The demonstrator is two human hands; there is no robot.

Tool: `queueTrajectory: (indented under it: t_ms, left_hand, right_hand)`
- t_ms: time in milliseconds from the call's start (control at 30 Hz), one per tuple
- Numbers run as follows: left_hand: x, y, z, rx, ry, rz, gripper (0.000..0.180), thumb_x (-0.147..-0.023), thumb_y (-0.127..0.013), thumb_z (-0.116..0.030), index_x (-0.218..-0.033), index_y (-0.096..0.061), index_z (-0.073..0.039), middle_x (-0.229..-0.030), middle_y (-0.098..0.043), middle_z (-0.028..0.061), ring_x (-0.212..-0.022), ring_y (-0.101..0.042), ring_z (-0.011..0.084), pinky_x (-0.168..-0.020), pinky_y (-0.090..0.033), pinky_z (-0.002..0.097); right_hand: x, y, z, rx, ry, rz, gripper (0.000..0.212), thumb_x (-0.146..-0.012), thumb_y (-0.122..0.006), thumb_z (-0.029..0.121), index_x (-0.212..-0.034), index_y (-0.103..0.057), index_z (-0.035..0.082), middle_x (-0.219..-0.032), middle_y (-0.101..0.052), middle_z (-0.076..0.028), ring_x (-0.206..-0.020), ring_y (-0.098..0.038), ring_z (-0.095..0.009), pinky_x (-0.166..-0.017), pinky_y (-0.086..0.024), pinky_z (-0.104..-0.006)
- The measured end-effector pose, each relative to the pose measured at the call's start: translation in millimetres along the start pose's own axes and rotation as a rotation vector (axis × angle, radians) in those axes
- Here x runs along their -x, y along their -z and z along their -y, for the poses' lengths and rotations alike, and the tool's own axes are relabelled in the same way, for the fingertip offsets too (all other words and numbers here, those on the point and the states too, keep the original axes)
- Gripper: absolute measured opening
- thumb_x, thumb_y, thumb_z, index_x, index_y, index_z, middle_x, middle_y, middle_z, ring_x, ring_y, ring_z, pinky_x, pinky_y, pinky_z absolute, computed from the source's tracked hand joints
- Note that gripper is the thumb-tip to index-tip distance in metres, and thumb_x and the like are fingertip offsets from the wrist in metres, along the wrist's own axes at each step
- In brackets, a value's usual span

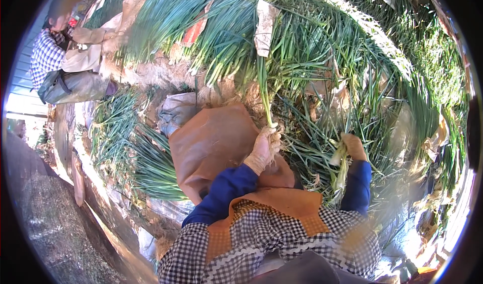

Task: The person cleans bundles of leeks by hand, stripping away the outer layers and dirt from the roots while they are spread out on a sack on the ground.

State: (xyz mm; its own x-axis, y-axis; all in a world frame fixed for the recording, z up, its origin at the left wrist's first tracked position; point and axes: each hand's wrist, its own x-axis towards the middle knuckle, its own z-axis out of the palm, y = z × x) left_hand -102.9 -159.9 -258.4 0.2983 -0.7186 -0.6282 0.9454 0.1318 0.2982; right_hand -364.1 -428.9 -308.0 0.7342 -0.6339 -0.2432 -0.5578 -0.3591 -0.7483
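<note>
My left hand (261,147) is closed around the root end of a few green onions (266,90). Their white bases and stringy roots show at my fingers, and the stalks point away from me. Out to the right, my right hand (354,146) is curled closed on some pale green onion leaves (341,172) that hang down beside it. Its fingertips are partly hidden. A brown sheet (214,143) covers my lap beneath the left hand.
Long piles of green onions (221,37) lie across the far side, with another bundle (158,158) at my left. Loose leaves (312,143) litter the space between my hands. At the far left another person (53,57) sits by the pile. Wooden boards (78,178) edge the left side.
</note>
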Motion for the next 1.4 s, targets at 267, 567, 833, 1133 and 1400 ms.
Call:
queueTrajectory:
  t_ms: [267, 567, 833, 1133, 1400]
  left_hand:
    - [-0.4, 5.1, -16.0, -0.108, 0.083, -0.030, 0.029, -0.089, -0.040, -0.027, -0.100, -0.055, -0.005, -0.087, -0.063, 0.0112, -0.050, -0.049, 0.0130, -0.038, -0.035, 0.0213]
    - [46.4, -14.0, -62.6, 0.009, -0.129, 0.322, 0.022, -0.090, -0.048, -0.027, -0.090, -0.050, -0.005, -0.068, -0.051, 0.0019, -0.057, -0.048, 0.0119, -0.045, -0.039, 0.0214]
    - [42.1, -4.8, -89.8, 0.017, -0.305, 0.375, 0.031, -0.084, -0.048, -0.003, -0.115, -0.047, -0.002, -0.095, -0.059, 0.0121, -0.105, -0.052, 0.0324, -0.100, -0.034, 0.0478]
    - [-9.0, 1.6, 34.1, -0.337, -0.014, 0.054, 0.011, -0.078, -0.060, -0.004, -0.089, -0.058, -0.005, -0.085, -0.060, 0.0038, -0.075, -0.057, 0.0156, -0.066, -0.048, 0.0297]
    - [-14.9, 24.2, 33.3, -0.276, -0.219, -0.061, 0.012, -0.080, -0.052, 0.003, -0.092, -0.055, 0.001, -0.074, -0.057, 0.0071, -0.060, -0.056, 0.0170, -0.052, -0.047, 0.0285]
  right_hand:
    - [-81.8, -122.1, 177.6, -0.286, 0.085, 0.304, 0.049, -0.089, -0.044, 0.043, -0.109, -0.056, -0.001, -0.087, -0.063, -0.012, -0.076, -0.059, -0.023, -0.071, -0.047, -0.0323]
    - [-152.5, -188.0, 186.1, 0.077, 0.076, 0.231, 0.036, -0.084, -0.056, 0.030, -0.109, -0.053, 0.004, -0.099, -0.060, -0.016, -0.091, -0.058, -0.030, -0.076, -0.047, -0.0370]
    - [-194.5, -196.9, 192.9, -0.439, -0.044, -0.118, 0.037, -0.083, -0.059, 0.024, -0.108, -0.058, -0.002, -0.081, -0.063, -0.005, -0.064, -0.053, -0.011, -0.060, -0.044, -0.0266]
    - [-72.1, -159.1, 167.7, -0.329, 0.103, -0.075, 0.033, -0.085, -0.054, 0.029, -0.102, -0.059, 0.002, -0.087, -0.064, -0.014, -0.085, -0.061, -0.023, -0.073, -0.048, -0.0335]
    - [26.3, -43.3, 116.2, -0.382, 0.012, -0.066, 0.023, -0.088, -0.051, 0.014, -0.106, -0.051, 0.000, -0.077, -0.056, -0.007, -0.069, -0.060, -0.015, -0.062, -0.049, -0.0231]
